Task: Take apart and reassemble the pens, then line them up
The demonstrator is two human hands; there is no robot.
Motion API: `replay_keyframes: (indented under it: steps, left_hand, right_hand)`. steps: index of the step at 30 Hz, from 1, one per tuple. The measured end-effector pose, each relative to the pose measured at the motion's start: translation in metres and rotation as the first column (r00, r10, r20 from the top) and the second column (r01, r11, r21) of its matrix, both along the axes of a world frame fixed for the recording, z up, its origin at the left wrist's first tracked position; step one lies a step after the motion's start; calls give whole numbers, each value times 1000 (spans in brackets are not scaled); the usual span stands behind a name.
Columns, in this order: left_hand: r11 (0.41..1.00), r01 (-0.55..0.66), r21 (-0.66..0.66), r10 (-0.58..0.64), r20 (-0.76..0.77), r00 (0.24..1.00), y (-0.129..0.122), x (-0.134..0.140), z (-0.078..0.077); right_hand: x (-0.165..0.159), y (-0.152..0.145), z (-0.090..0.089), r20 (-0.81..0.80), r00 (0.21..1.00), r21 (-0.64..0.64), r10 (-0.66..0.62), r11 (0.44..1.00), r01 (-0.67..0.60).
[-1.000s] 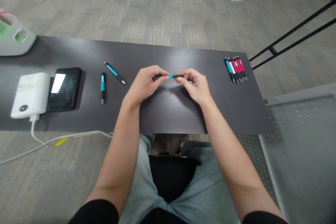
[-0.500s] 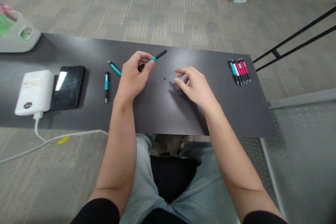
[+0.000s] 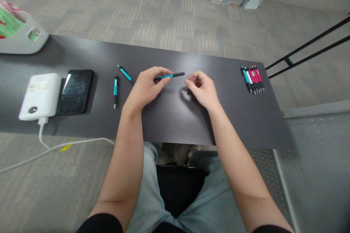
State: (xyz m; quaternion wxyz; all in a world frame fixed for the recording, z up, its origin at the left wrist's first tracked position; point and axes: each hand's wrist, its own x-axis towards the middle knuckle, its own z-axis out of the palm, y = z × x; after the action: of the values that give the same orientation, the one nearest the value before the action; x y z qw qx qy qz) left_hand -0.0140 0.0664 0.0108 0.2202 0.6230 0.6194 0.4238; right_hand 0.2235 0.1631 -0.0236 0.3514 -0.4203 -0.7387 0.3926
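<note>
My left hand is closed around a blue-and-black pen, held nearly level above the table. The pen's black end points right and shows no silver tip. Just right of that end, my right hand has thumb and fingers pinched together. A small metal pen tip seems to be between them, mostly hidden by the fingers. Pen and right fingertips are a small gap apart. Left of my left hand lie two more blue-and-black pens, one slanted and partly behind the hand, one pointing towards me.
The dark table carries a white power bank with a cable, and a black phone, at left. A light basket stands at the far left corner. Several pens lie in a row at right. Black metal bars rise beyond the right edge.
The small metal piece has gone from the table between my hands. My right hand has closed into a pinch. My left hand has brought the pen lower and more level, nearer the right hand.
</note>
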Motion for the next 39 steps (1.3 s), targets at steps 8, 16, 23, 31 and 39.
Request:
replay_keyframes:
  steps: [8,16,23,31,39]
  left_hand:
    - [999,53,3,-53,34,998,0,2,-5]
    - [998,62,12,-62,11,998,1,0,-4]
    - [993,100,56,-101,28,994,0,3,-1]
    - [996,82,30,-83,38,996,-1,4,6]
    - [996,82,-45,-80,43,996,1,9,3]
  right_hand:
    - [3,6,0,-355,935,-123,14,990,-61]
    - [2,5,-3,-254,967,-99,34,993,-61]
    - [3,-5,7,23,998,75,58,995,-60]
    - [6,-5,11,-38,994,25,98,995,-97]
    - [1,-6,13,109,994,76,23,997,-31]
